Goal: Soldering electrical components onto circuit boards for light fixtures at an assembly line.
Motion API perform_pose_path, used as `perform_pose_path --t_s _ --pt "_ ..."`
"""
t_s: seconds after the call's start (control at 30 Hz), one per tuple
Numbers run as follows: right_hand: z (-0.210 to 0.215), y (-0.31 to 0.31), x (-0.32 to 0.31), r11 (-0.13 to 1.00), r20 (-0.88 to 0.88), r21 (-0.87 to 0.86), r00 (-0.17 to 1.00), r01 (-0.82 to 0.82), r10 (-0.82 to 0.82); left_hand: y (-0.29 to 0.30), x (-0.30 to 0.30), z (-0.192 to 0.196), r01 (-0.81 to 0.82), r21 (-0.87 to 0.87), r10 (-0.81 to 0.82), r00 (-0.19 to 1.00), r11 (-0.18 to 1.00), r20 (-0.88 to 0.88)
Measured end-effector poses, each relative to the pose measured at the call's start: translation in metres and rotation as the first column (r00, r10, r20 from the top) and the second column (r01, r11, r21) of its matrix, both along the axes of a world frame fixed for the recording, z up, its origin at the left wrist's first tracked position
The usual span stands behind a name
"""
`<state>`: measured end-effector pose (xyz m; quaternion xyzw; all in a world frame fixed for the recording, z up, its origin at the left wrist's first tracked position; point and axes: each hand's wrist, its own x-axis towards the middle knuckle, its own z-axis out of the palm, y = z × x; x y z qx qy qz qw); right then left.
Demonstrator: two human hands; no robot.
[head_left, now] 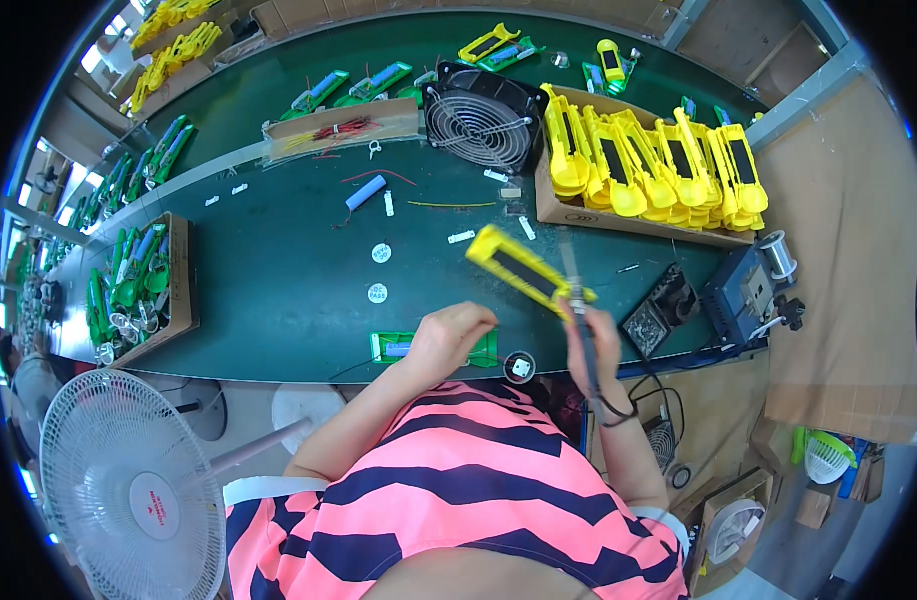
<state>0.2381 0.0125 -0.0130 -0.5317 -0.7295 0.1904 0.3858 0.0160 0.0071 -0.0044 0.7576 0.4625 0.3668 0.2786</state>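
My left hand (448, 340) is closed, its fingertips pinched together over a green housing (488, 352) at the table's near edge. Whatever they hold, if anything, is too small to name. A blue battery cell (396, 350) lies in that housing, partly behind my wrist. Beside it sits a round clear lamp cup (519, 368) with a white square in it. My right hand (596, 352) grips a soldering iron (584, 335), its tip blurred and pointing away from me. A yellow housing with a dark panel (518, 268) slants just left of the iron; whether my fingers touch it is unclear.
A cardboard box (638, 226) of yellow housings stands far right, beside a black metal-grilled fan (483, 120). At right are a blue soldering station (743, 295) and solder spool (777, 256). Another box (183, 275) holds green housings at left. A loose battery (366, 192) lies mid-table.
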Motion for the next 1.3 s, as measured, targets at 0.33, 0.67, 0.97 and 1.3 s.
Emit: perform_pose_path --t_s 0.33,0.67,0.97,1.3 --pt "-0.015 0.015 -0.017 0.870 -0.071 0.219 0.883 -0.441 0.465 0.002 -0.037 0.029 -0.363 0.056 0.367 0.925 0.930 -0.099" --pt "-0.004 0.011 -0.051 0.796 -0.743 -0.512 0.631 -0.323 -0.222 0.016 -0.049 0.027 -0.122 -0.100 0.045 0.826 0.988 -0.562" --pt "-0.007 0.017 -0.055 0.743 -0.747 -0.540 0.633 -0.396 -0.206 0.012 -0.041 0.021 -0.171 -0.046 0.092 0.716 0.984 -0.692" --pt "-0.008 0.016 -0.055 0.752 -0.716 -0.532 0.680 -0.388 -0.156 0.014 -0.041 0.024 -0.160 -0.053 0.073 0.688 0.986 -0.722"
